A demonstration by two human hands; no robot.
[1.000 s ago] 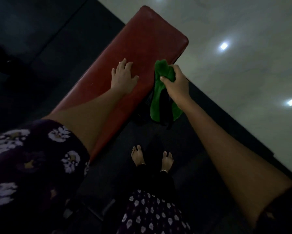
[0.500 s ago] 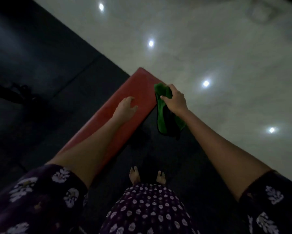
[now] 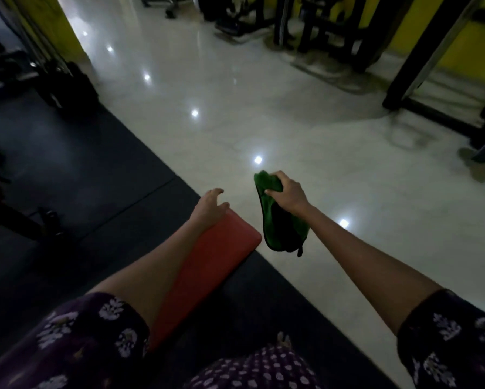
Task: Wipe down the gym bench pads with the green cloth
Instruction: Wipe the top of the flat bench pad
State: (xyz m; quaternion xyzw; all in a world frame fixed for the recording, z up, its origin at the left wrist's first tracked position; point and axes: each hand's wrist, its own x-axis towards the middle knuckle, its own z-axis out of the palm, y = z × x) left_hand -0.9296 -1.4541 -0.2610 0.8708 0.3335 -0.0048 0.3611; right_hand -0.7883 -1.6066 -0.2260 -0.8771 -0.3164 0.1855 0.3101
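1. We judge progress unclear: the red bench pad [image 3: 207, 265], at 6 o'clock, shows no wiped trace, and the green cloth [image 3: 280, 228] hangs clear of its surface.
2. Our left hand [image 3: 209, 210] lies loosely open at the pad's far end.
3. At 3 o'clock of it, our right hand [image 3: 287, 193] grips the cloth over the pale floor [image 3: 263, 122].

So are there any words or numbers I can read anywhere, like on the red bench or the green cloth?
None can be read.
Red bench pad: plain, no label showing.
Green cloth: no tag or print visible.
Gym machines at the back: too dark and blurred to tell.
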